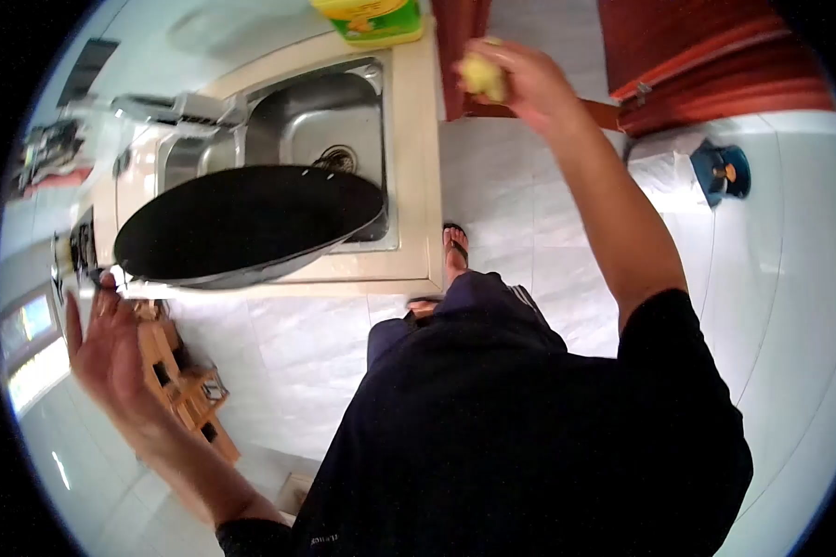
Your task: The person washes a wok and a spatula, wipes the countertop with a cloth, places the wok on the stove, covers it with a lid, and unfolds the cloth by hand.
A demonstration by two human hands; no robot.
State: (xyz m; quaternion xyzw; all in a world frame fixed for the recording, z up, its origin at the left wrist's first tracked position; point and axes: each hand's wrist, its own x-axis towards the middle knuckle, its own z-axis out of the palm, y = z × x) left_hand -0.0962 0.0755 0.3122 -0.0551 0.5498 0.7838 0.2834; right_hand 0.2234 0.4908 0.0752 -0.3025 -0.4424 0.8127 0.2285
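Observation:
A large black pan (251, 223) is tilted over the front of the sink and the counter's edge. At the pan's left end my left hand (111, 357) has its fingertips closed on the rim or a dark handle, with one finger stretched away; the exact hold is partly hidden. My right hand (528, 88), raised beyond the counter's right end, is wrapped round a yellow sponge (482, 78), slightly blurred. Behind the pan shows the steel sink (293, 121) with its drain.
A yellow-green container (373, 20) stands at the counter's (416, 186) far right corner. A rack (181, 110) sits behind the sink on the left. Red-brown doors (715, 65) are at right, near a blue object (718, 174). A wooden shelf (190, 395) stands lower left.

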